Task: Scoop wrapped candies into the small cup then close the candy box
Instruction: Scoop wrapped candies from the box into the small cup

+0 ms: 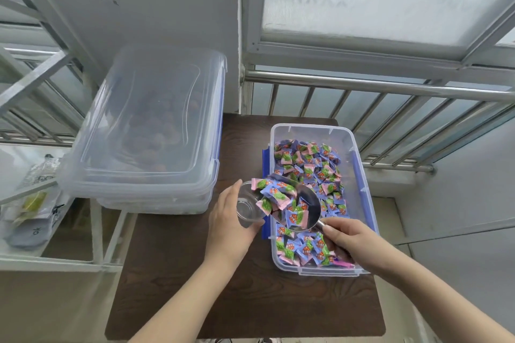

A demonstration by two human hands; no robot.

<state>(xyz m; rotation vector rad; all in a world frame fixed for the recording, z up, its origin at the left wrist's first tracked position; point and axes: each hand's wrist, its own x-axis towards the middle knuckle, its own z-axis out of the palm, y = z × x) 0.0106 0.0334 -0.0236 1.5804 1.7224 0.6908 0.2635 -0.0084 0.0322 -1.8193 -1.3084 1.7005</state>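
An open clear candy box [359,175] with blue side clips stands on the dark table, holding several wrapped candies [309,159] in purple, pink and green. My left hand [228,220] holds a small clear cup [249,205], tilted, beside the box's left wall. My right hand [354,242] grips the handle of a metal scoop [309,203] heaped with candies. The scoop's front edge is at the cup's mouth, and some candies overlap the rim. No lid lies on the candy box.
Stacked clear lidded containers [145,131], the top one with brownish contents, sit at the table's far left. The dark wooden table [237,287] has bare surface toward me. A white shelf [33,203] with packets stands left. A metal railing [390,86] runs behind.
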